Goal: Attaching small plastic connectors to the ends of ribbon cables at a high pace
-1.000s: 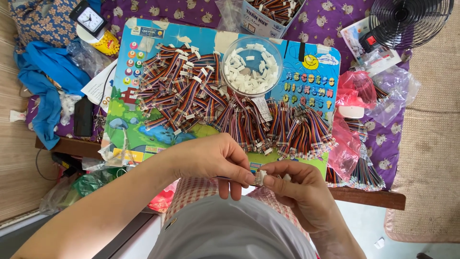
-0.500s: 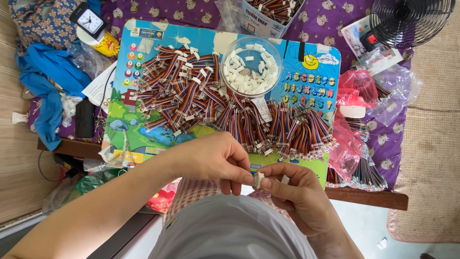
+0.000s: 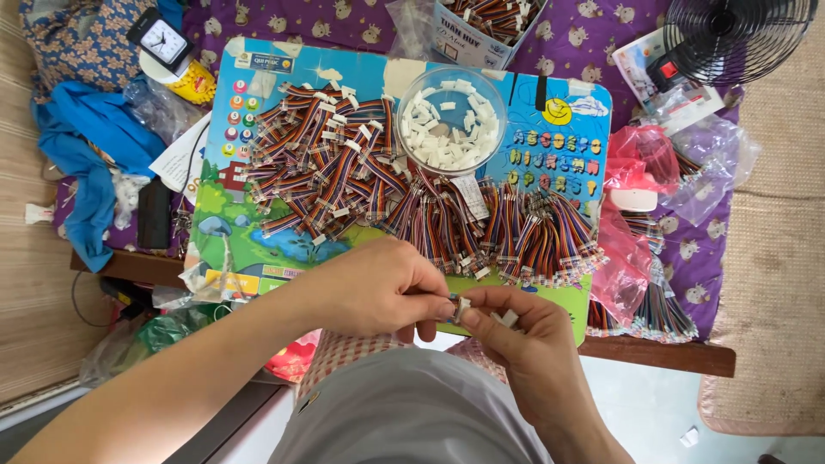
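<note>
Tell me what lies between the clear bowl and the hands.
In the head view, rows of rainbow ribbon cables lie on the board between the bowl and the left hand and right hand.

Low wooden table, dark brown edge showing at near side. Purple cloth with small animal print spread over it. Colourful children's play board, mostly blue and green, laid on top. Black fan at far right corner. Small black clock at far left. Blue garment heaped at left end. Woven beige matting on floor at right; pale tile below. Even daylight, soft shadows.
</note>
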